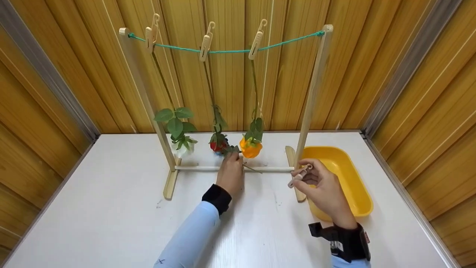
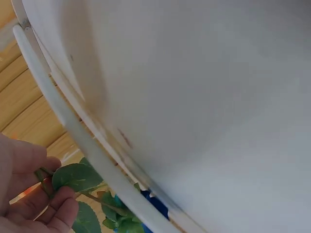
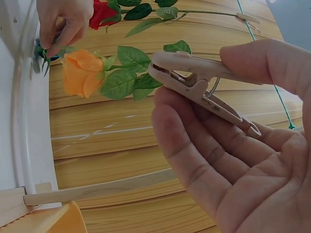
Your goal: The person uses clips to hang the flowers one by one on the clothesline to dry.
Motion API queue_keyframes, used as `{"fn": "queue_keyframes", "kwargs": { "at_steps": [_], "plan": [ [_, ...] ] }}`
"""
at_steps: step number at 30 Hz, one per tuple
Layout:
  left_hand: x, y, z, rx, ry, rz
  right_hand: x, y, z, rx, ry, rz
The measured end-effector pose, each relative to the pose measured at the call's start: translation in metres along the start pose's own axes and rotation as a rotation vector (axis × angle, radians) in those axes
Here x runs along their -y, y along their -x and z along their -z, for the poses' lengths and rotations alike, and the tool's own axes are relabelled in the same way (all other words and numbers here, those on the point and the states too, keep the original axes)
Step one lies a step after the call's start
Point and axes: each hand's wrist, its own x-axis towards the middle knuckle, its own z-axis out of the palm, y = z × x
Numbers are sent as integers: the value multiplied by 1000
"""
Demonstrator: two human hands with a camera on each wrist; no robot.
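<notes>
Low behind the rack's bottom bar, my left hand (image 1: 231,172) pinches the leafy green stem of a blue flower (image 2: 156,205), mostly hidden in the head view. Its bare stem end sticks out to the right of the hand. My right hand (image 1: 325,188) holds a beige clothespin (image 3: 199,85) between thumb and fingers, near the rack's right post. Three flowers hang head down from clothespins on a green cord (image 1: 230,51): a white flower (image 1: 183,149), a red rose (image 3: 103,14) and an orange rose (image 1: 251,147). The red one hangs right by my left hand.
The wooden rack has a left post (image 1: 143,89), a right post (image 1: 314,93) and a white bottom bar (image 1: 197,168) over the white table (image 1: 111,223). A yellow basin (image 1: 366,203) stands on the right, behind my right hand. Wood-patterned walls (image 1: 230,93) enclose the table.
</notes>
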Motion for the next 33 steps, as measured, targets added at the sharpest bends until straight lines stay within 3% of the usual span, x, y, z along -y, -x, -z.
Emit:
{"fn": "queue_keyframes", "kwargs": {
  "at_steps": [10, 18, 27, 33],
  "plan": [
    [-5, 22, 18, -98, -51, -108, 2, -1, -1, 8, -3, -8],
    [-17, 40, 43, -124, 41, -92, 2, 0, 0, -1, 11, -11],
    [-32, 52, 58, -161, 140, -99, 2, 0, 1, -3, 20, -7],
    [-38, 56, 66, -201, 264, -32, 2, 0, 0, 0, 7, 4]
  ]
}}
